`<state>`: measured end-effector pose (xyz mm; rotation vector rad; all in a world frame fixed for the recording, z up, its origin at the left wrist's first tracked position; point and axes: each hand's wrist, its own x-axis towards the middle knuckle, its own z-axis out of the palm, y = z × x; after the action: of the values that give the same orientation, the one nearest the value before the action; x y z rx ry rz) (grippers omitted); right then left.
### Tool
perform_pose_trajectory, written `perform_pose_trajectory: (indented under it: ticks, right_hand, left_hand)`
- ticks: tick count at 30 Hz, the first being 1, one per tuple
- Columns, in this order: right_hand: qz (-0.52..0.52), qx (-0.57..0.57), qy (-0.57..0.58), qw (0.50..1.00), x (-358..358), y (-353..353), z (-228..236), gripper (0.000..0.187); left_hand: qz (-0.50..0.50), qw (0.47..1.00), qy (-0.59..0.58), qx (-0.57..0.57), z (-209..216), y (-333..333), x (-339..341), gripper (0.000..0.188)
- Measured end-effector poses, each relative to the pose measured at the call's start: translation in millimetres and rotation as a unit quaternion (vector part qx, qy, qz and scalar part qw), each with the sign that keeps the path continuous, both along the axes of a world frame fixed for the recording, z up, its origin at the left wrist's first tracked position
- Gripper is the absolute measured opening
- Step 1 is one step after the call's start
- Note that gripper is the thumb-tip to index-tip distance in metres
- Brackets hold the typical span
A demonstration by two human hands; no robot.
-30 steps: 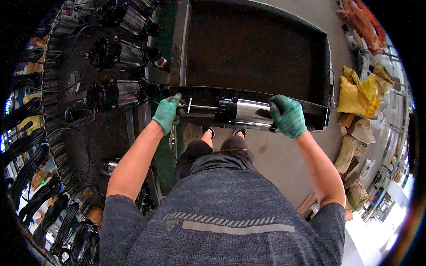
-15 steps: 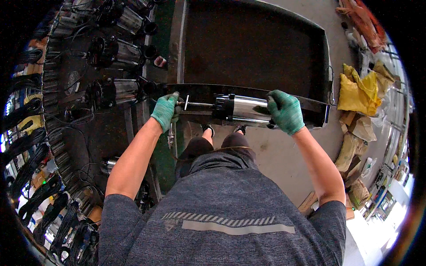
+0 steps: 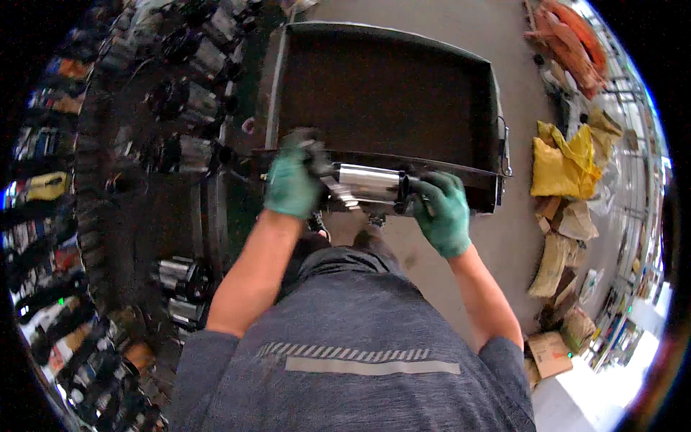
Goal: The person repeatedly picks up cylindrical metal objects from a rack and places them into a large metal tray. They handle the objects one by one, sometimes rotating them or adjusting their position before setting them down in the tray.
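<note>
Ok: tray (image 3: 276, 93) 12 o'clk | gray flr (image 3: 461, 284), ctn (image 3: 548, 356) 4 o'clk, illegible | L hand (image 3: 294, 180) blurred, R hand (image 3: 443, 214) half-curled @ cyl (image 3: 368, 181); holds unclear

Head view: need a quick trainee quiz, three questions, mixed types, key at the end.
1. True or false: the yellow sack lies to the right of the dark tray.
2. Where is the silver cylinder?
A) Under the yellow sack
B) Between the left hand and the right hand
C) Beyond the dark tray's far rim
3. Fill in the colour: both hands wear mostly ____ gloves.

Key: 1. True; 2. B; 3. green.
</note>
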<state>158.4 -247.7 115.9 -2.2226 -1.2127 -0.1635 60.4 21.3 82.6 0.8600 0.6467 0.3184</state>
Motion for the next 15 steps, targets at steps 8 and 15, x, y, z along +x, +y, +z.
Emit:
perform_pose_trajectory:
  ticks: [8, 15]
  right_hand:
    - [-0.245, -0.037, 0.310, 0.918, -51.8, -98.5, -34.5, 0.035]
    - [-0.379, -0.068, 0.353, 0.852, -7.3, -237.3, -61.0, 0.020]
  left_hand:
    - [-0.214, 0.961, -0.115, -0.136, 32.0, -193.1, 73.9, 0.031]
    - [-0.445, 0.893, 0.020, 0.072, 21.1, -147.8, 25.4, 0.044]
